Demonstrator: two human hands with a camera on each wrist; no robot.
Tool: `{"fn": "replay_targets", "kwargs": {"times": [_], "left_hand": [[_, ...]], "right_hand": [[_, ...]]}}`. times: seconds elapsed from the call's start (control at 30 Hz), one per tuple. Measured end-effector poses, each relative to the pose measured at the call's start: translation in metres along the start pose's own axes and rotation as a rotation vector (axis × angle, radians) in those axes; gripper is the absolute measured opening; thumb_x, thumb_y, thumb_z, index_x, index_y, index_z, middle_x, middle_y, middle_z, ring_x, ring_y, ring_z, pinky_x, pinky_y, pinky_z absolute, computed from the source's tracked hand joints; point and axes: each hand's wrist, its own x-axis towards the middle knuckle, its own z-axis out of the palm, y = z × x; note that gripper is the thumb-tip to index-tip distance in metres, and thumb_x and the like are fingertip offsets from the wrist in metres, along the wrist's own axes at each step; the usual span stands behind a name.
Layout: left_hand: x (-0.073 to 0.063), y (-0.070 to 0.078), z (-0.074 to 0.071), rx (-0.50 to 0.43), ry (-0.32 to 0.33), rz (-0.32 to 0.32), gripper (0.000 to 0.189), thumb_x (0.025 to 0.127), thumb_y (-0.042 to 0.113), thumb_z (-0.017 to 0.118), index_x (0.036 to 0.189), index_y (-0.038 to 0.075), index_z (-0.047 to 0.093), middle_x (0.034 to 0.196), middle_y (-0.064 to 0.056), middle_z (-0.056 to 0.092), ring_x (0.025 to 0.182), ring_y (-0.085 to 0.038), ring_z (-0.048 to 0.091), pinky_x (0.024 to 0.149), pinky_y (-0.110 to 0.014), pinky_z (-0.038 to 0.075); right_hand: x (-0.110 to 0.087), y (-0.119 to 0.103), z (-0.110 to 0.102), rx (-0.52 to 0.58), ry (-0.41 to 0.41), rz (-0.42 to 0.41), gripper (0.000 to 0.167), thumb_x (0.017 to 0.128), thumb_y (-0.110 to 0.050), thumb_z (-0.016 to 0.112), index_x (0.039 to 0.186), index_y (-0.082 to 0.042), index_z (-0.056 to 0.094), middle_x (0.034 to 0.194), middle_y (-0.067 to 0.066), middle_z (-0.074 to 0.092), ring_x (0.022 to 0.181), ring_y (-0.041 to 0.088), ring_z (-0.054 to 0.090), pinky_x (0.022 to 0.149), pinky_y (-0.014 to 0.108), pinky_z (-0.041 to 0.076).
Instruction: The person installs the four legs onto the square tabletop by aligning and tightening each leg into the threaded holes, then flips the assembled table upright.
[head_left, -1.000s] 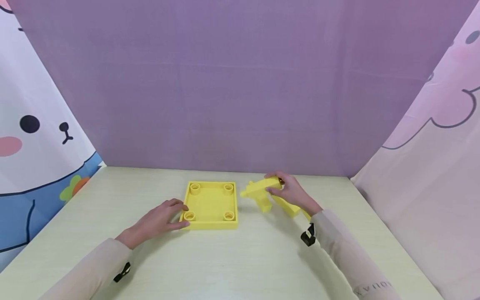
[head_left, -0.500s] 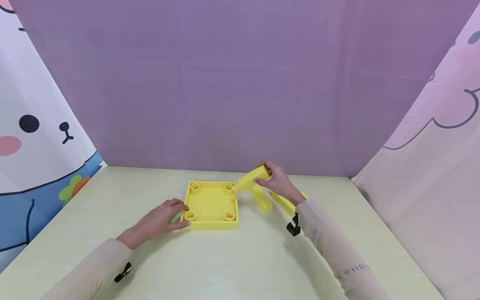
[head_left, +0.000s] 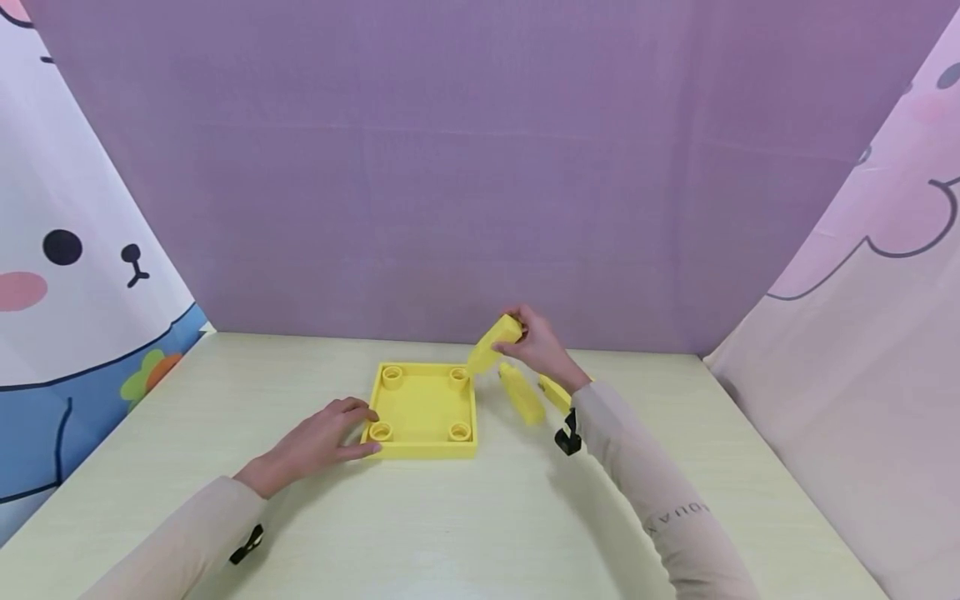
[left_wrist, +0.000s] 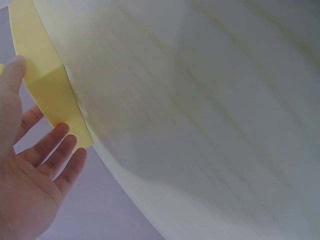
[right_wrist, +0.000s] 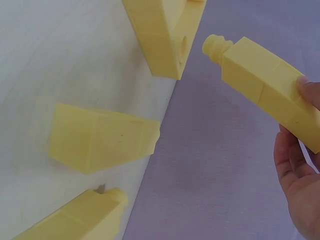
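A square yellow tabletop (head_left: 423, 408) lies underside up, a round socket in each corner. My left hand (head_left: 318, 442) grips its near left corner, thumb at the front wall and fingers at the left side. Above and behind its far right corner, my right hand (head_left: 543, 350) pinches a yellow table leg (head_left: 493, 343) by its blunt end. The leg tilts, its threaded tip pointing down towards the far right socket (head_left: 459, 377). In the right wrist view that threaded tip (right_wrist: 217, 48) is visible, apart from the tabletop's wall (right_wrist: 157, 45).
Right of the tabletop lies a second yellow leg (head_left: 522, 396) on the pale table (head_left: 450, 525). Another leg (head_left: 555, 393) lies beside it, partly hidden by the right forearm. A purple cloth (head_left: 450, 167) stands behind, with printed cloths at both sides.
My right hand has carried its leg left and up, away from the lying legs to the tabletop's far right corner, tilting the leg more steeply. The left hand and tabletop stay put.
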Motion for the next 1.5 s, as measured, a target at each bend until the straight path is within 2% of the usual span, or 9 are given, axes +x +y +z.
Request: {"fn": "replay_targets", "kwargs": {"times": [0.2, 0.43, 0.57, 0.7, 0.83, 1.03, 1.23, 1.5], "left_hand": [[0.001, 0.000, 0.001, 0.011, -0.007, -0.007, 0.043, 0.078, 0.043, 0.068, 0.107, 0.011, 0.064, 0.111, -0.006, 0.059, 0.101, -0.022, 0.055, 0.086, -0.039, 0.050], [0.000, 0.003, -0.001, 0.005, 0.000, -0.009, 0.042, 0.078, 0.041, 0.069, 0.106, 0.010, 0.064, 0.110, -0.008, 0.059, 0.100, -0.024, 0.055, 0.085, -0.041, 0.050], [0.000, 0.003, -0.001, 0.005, -0.003, -0.013, 0.042, 0.078, 0.041, 0.069, 0.106, 0.010, 0.065, 0.110, -0.008, 0.059, 0.100, -0.023, 0.055, 0.085, -0.040, 0.050], [0.000, 0.003, 0.000, 0.008, -0.011, -0.021, 0.043, 0.078, 0.042, 0.068, 0.107, 0.010, 0.064, 0.111, -0.007, 0.059, 0.101, -0.023, 0.055, 0.086, -0.040, 0.050], [-0.001, 0.002, 0.000, 0.007, -0.014, -0.019, 0.043, 0.078, 0.042, 0.068, 0.107, 0.010, 0.064, 0.112, -0.008, 0.058, 0.101, -0.024, 0.055, 0.085, -0.041, 0.050], [-0.001, 0.001, 0.001, 0.010, -0.002, 0.002, 0.042, 0.080, 0.042, 0.067, 0.108, 0.011, 0.064, 0.111, -0.007, 0.058, 0.101, -0.022, 0.055, 0.084, -0.039, 0.050], [-0.002, 0.002, 0.000, 0.006, -0.005, 0.001, 0.042, 0.080, 0.042, 0.066, 0.108, 0.011, 0.063, 0.113, -0.008, 0.058, 0.102, -0.023, 0.055, 0.084, -0.039, 0.050], [-0.002, 0.001, 0.001, 0.009, -0.002, 0.000, 0.041, 0.080, 0.041, 0.067, 0.108, 0.011, 0.064, 0.111, -0.007, 0.058, 0.102, -0.023, 0.055, 0.085, -0.039, 0.050]], "right_hand": [[0.008, -0.001, 0.003, 0.025, 0.017, -0.010, 0.049, 0.079, -0.011, 0.071, 0.119, -0.002, 0.046, 0.108, 0.015, 0.058, 0.085, 0.023, 0.058, 0.071, 0.028, 0.051], [0.016, 0.002, 0.005, 0.059, 0.027, -0.028, 0.045, 0.078, -0.009, 0.071, 0.116, -0.002, 0.047, 0.106, 0.015, 0.060, 0.084, 0.026, 0.059, 0.072, 0.031, 0.052], [0.018, 0.003, 0.005, 0.056, 0.039, -0.036, 0.047, 0.077, -0.009, 0.072, 0.117, -0.001, 0.049, 0.108, 0.015, 0.061, 0.083, 0.025, 0.058, 0.073, 0.029, 0.051], [0.017, -0.003, 0.004, 0.065, 0.049, -0.068, 0.048, 0.077, -0.005, 0.072, 0.118, 0.005, 0.049, 0.108, 0.021, 0.060, 0.083, 0.026, 0.058, 0.072, 0.027, 0.051], [0.014, -0.014, 0.003, 0.092, 0.042, -0.097, 0.047, 0.076, 0.003, 0.069, 0.117, 0.011, 0.049, 0.105, 0.027, 0.058, 0.083, 0.033, 0.058, 0.071, 0.030, 0.053], [0.025, 0.005, 0.009, 0.059, 0.032, -0.087, 0.047, 0.077, -0.006, 0.071, 0.119, 0.004, 0.052, 0.104, 0.018, 0.060, 0.081, 0.024, 0.060, 0.068, 0.026, 0.053], [0.029, 0.005, 0.014, 0.056, 0.016, -0.087, 0.046, 0.077, -0.008, 0.072, 0.119, 0.001, 0.053, 0.104, 0.016, 0.061, 0.083, 0.027, 0.061, 0.070, 0.030, 0.054], [0.033, 0.006, 0.021, 0.033, 0.000, -0.111, 0.044, 0.077, -0.008, 0.071, 0.118, -0.001, 0.054, 0.107, 0.015, 0.061, 0.084, 0.025, 0.062, 0.072, 0.029, 0.054]]}}
